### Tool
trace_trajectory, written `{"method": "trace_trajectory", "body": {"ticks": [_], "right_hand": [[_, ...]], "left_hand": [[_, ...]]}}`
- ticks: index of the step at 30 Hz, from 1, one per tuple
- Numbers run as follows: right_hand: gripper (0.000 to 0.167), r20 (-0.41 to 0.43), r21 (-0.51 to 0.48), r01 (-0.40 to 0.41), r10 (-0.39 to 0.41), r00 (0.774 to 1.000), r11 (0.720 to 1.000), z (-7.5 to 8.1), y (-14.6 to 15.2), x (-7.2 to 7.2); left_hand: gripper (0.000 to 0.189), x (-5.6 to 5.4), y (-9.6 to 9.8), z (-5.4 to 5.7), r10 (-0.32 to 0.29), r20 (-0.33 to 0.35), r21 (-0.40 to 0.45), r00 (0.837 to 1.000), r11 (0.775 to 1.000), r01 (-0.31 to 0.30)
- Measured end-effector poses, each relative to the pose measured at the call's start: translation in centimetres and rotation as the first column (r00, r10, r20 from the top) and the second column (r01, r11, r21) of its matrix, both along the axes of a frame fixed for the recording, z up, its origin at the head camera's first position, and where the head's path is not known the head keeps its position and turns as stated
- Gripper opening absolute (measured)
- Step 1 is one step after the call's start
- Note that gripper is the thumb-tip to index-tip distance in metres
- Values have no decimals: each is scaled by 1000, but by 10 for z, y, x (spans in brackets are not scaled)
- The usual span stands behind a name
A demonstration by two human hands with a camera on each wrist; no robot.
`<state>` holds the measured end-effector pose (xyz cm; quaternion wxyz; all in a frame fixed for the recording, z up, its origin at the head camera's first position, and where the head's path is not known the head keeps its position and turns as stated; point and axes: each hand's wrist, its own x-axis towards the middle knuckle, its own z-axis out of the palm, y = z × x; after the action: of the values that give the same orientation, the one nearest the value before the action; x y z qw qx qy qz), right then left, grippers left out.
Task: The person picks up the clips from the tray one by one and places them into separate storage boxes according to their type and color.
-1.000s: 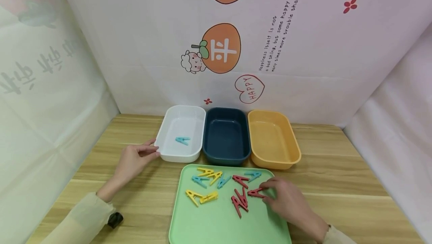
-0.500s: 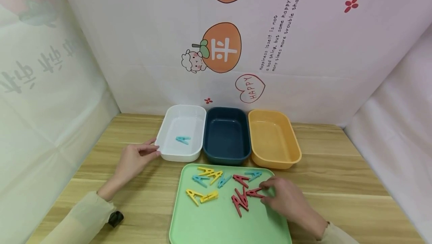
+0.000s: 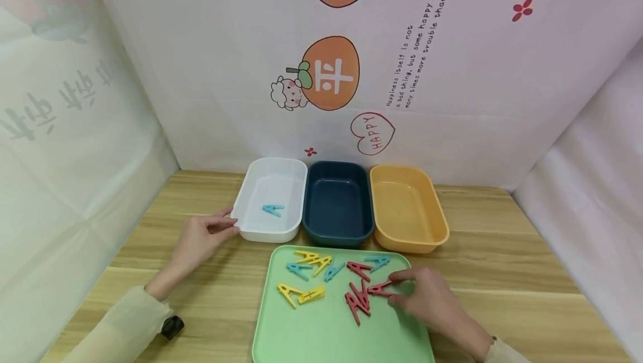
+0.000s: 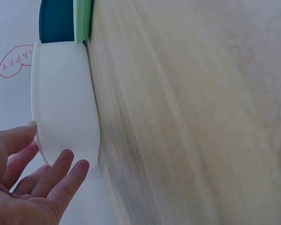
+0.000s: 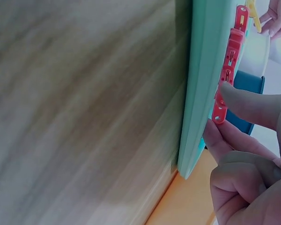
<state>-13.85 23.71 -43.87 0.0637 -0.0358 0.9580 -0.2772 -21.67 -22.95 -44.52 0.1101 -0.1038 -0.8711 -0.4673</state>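
In the head view, the left hand (image 3: 198, 240) rests its fingertips against the near left corner of a white bin (image 3: 241, 206). Its thumb (image 4: 23, 133) lies at the bin's rim in the left wrist view, the other fingers loosely bent by the side wall. A blue clothespin (image 3: 273, 209) lies inside the bin. Over the right edge of a green tray (image 3: 311, 340), the right hand (image 3: 432, 301) pinches the spread legs of a red clothespin (image 3: 380, 289) between thumb and forefinger; its remaining fingers curl inward. Two crossed red clothespins (image 3: 358, 299) lie just left of it.
A dark blue bin (image 3: 337, 206) and a yellow bin (image 3: 407, 212) stand beside the white one, behind the tray. Yellow clothespins (image 3: 311, 294), blue clothespins (image 3: 298, 270) and another red clothespin (image 3: 359, 269) lie on the tray. A printed cloth (image 3: 226, 100) hangs behind.
The red clothespin at the right hand has shifted slightly left, toward the crossed pair. The left hand stays at the white bin.
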Motion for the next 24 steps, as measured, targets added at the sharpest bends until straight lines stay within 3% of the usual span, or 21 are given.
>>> {"method": "trace_trajectory", "body": {"ticks": [8,24], "right_hand": [[30,-9,-104,33,-34,999,994,0,3,2],[30,-23,-136,-9,6,1000,991,-1,7,8]], "left_hand": [[19,-2,0,0,-1,-16,2,1000,1000,1],[18,-1,0,-1,-7,-10,-4,1000,1000,7]]}}
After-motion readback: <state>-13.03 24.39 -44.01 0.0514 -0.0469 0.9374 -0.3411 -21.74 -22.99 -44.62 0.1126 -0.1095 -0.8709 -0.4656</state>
